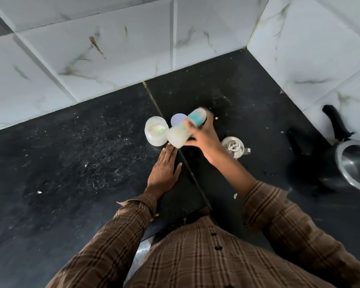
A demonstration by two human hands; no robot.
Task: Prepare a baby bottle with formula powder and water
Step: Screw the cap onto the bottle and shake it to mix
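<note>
**Gripping a tilted baby bottle over the black counter**

Nearest the camera are the two brown plaid sleeves (pixel 121 231) of the person. Beyond them the left hand (pixel 164 169) lies flat on the black counter (pixel 71 152), palm down, fingers straight and relaxed, holding nothing; its fingertips reach close to the bottle's lower end.

Just past it, the right hand (pixel 204 134) has its fingers curled round the baby bottle (pixel 185 129), grasping it near the middle. The bottle is lifted off the counter and tilted almost onto its side, one end pointing toward the left hand, the other, with blue-green markings, pointing away and to the right. It is motion-blurred; a whitish, milky content shows in the nearer end.

Touching or just beside the bottle on the left stands an open glass jar (pixel 156 130) with pale powder inside. A round lilac lid (pixel 178 119) lies behind the bottle, partly hidden. To the right of the right wrist is a small steel kettle (pixel 234 147), and farther right a black-handled pot (pixel 353 163) at the frame's edge.

White marbled wall tiles (pixel 112 48) rise behind the counter.
</note>
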